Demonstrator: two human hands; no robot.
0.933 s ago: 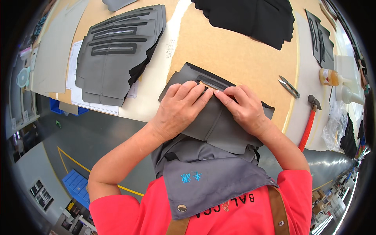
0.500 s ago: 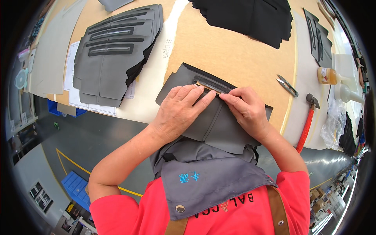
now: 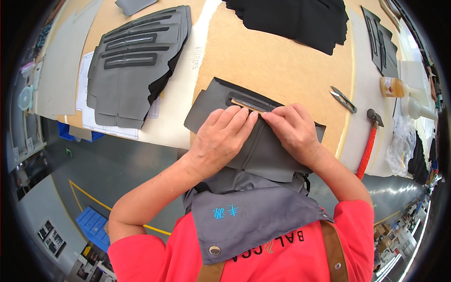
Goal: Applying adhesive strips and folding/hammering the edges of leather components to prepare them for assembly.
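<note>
two hands [image 3: 221, 136] on one grey panel [image 3: 270, 152], one hammer [image 3: 368, 148] well apart

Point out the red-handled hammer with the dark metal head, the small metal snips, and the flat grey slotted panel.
Red-handled hammer [image 3: 369, 145], head view: on its red handle.
Small metal snips [image 3: 348, 105], head view: on the handle end.
Flat grey slotted panel [image 3: 269, 151], head view: on its bare surface below the slot.
</note>
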